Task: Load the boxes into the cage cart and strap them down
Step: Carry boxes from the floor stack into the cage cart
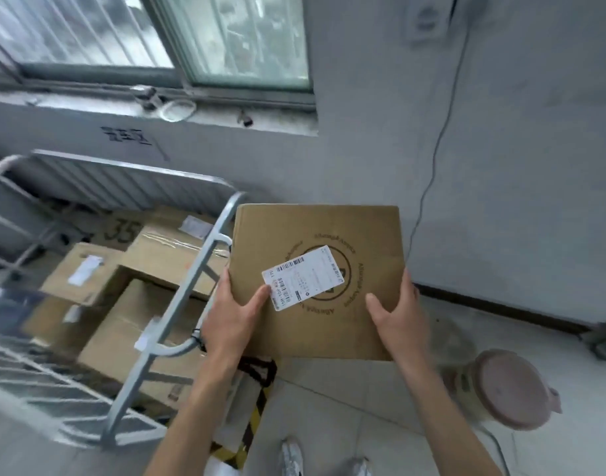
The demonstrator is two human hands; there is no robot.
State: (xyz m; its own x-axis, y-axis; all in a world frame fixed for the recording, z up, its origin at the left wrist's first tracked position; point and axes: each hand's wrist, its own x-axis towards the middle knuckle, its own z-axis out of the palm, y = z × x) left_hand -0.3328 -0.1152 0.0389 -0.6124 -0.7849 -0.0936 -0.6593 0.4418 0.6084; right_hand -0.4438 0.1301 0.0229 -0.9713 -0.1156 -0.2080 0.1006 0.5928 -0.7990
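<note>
We looked down on a flat cardboard box point(322, 324) held level in both hands, in the air over a tiled floor point(346, 407). Its left edge was just beside the near top rail of a grey metal cage cart point(186, 293). The left hand point(232, 314) gripped the box's left edge, with the thumb lying on top and touching the corner of a white shipping label point(303, 278). Its other fingers were hidden under the box. The right hand point(394, 314) gripped the right edge in the same way, with the thumb on top and the fingers curled out of sight around the side. A round printed logo was partly covered by the label, and its lettering was too blurred for us to read. Inside the cart lay several brown stacked boxes point(164, 252), some of them taped and labelled. A black-and-yellow striped band point(256, 403) hung below the box, and we could not tell whether it was a strap or tape. A blurred round container with a pinkish lid point(511, 389) stood on the floor to the right.
</note>
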